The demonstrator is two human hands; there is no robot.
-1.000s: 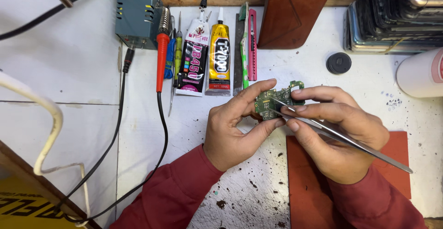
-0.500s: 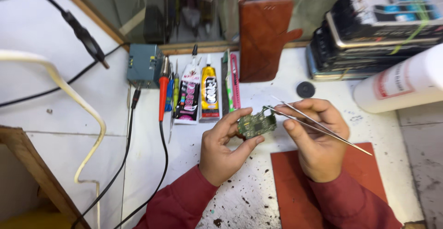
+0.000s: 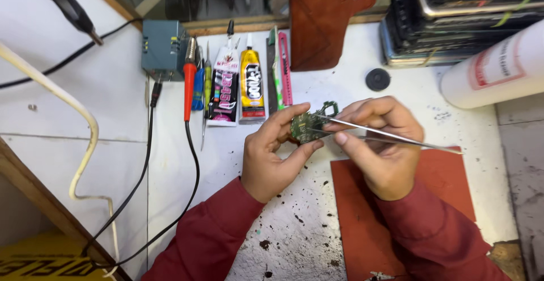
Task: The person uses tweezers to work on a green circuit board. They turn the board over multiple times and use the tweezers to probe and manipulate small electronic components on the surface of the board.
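Two hands | left hand (image 3: 272,156) grip pinches green circuit board (image 3: 309,127) | right hand (image 3: 379,145) grip clamps steel tweezers (image 3: 391,137)

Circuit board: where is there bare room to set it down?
Free: the red mat right of the right hand, and white table left of the left hand, past the black cable. Crowded: the tool row behind.

A small green circuit board (image 3: 309,127), studded with components, is held above the white speckled bench, with slim metal tweezers (image 3: 391,138) angled across from the right, tips touching its far edge.
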